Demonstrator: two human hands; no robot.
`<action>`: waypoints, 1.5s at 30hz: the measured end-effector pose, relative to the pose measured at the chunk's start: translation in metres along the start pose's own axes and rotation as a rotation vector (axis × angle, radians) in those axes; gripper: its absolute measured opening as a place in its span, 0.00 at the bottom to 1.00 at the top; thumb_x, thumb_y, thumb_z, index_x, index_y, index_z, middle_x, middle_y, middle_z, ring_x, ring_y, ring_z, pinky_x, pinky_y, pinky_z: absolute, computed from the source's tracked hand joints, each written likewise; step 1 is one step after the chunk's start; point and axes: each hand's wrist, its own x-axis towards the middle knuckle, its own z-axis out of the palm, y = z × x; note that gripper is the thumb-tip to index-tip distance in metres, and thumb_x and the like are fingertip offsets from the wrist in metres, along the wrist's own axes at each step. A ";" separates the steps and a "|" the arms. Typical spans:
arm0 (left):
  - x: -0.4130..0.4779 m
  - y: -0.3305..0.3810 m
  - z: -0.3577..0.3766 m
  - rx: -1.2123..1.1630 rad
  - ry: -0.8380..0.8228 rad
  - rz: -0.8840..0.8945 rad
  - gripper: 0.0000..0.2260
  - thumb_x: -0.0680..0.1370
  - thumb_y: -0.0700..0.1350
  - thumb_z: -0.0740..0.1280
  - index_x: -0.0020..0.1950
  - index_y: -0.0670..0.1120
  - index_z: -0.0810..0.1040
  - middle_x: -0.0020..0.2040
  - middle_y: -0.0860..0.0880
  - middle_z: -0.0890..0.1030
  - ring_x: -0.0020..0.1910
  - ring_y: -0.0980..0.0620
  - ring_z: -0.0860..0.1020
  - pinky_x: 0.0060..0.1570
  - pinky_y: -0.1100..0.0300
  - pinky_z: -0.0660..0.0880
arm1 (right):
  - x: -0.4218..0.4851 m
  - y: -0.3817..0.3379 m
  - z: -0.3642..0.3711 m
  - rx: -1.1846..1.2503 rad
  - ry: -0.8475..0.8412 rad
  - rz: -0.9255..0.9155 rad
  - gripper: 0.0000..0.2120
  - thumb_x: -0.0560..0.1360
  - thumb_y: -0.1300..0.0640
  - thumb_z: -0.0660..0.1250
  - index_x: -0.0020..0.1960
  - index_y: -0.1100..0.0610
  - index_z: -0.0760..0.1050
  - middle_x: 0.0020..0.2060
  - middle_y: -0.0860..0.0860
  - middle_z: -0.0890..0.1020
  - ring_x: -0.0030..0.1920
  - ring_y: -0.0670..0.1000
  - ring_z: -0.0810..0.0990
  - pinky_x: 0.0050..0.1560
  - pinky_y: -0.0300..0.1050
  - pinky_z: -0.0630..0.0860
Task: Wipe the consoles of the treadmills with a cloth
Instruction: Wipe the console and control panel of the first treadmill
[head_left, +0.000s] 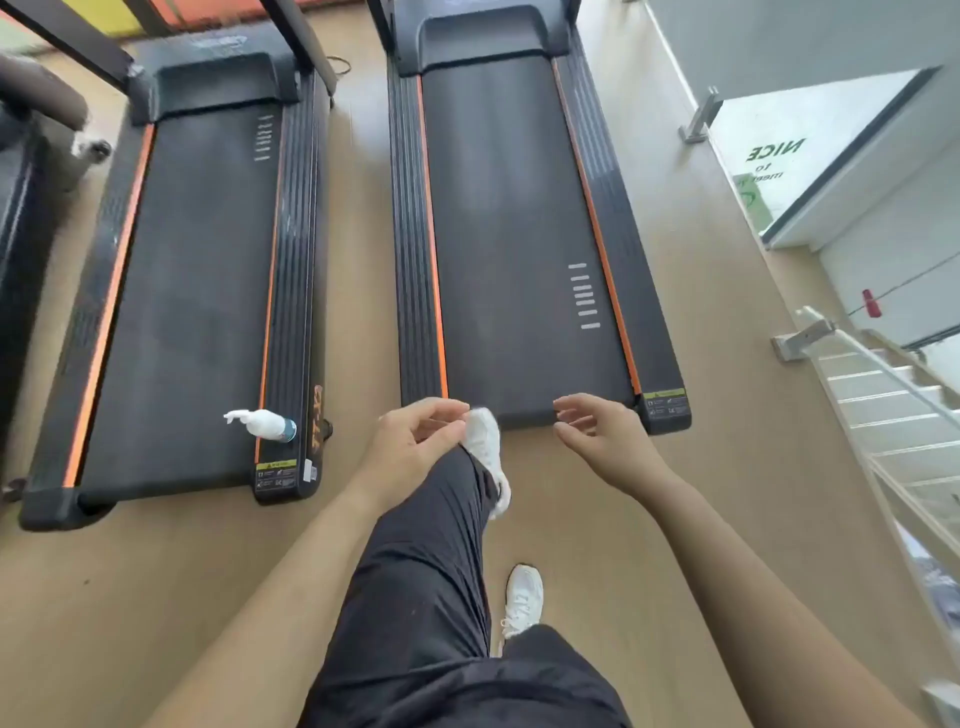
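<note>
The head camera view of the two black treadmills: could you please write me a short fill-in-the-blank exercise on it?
1. The white spray bottle lies on the ___ treadmill's black belt.
2. Both bare hands, left and right, hold ___.
3. The raised white sneaker is nearing the ___ treadmill.

Missing words: left; nothing; right

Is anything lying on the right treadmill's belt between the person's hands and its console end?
Nothing visible. The right treadmill belt is bare from the rear edge, where the left hand and right hand hover empty, up to the motor cover. The spray bottle lies on the left treadmill.
</note>
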 end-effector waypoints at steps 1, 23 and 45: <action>0.019 0.005 -0.004 -0.039 0.015 0.001 0.09 0.79 0.48 0.70 0.57 0.58 0.84 0.53 0.56 0.87 0.55 0.55 0.83 0.58 0.61 0.78 | 0.019 -0.004 -0.006 0.003 -0.006 0.000 0.13 0.78 0.55 0.71 0.62 0.50 0.81 0.50 0.45 0.84 0.50 0.43 0.83 0.55 0.42 0.77; 0.428 0.257 -0.192 -0.027 -0.124 -0.239 0.14 0.68 0.63 0.69 0.51 0.63 0.84 0.53 0.59 0.86 0.55 0.57 0.83 0.65 0.47 0.78 | 0.376 -0.279 -0.249 -0.149 -0.191 0.099 0.14 0.78 0.54 0.70 0.64 0.49 0.80 0.49 0.44 0.84 0.50 0.46 0.83 0.58 0.45 0.77; 0.758 0.408 -0.329 0.034 0.284 -0.226 0.12 0.78 0.41 0.72 0.60 0.54 0.83 0.52 0.56 0.85 0.53 0.58 0.82 0.57 0.62 0.78 | 0.812 -0.457 -0.382 -0.284 -0.353 -0.151 0.15 0.78 0.54 0.70 0.64 0.51 0.80 0.53 0.47 0.85 0.54 0.48 0.83 0.62 0.47 0.76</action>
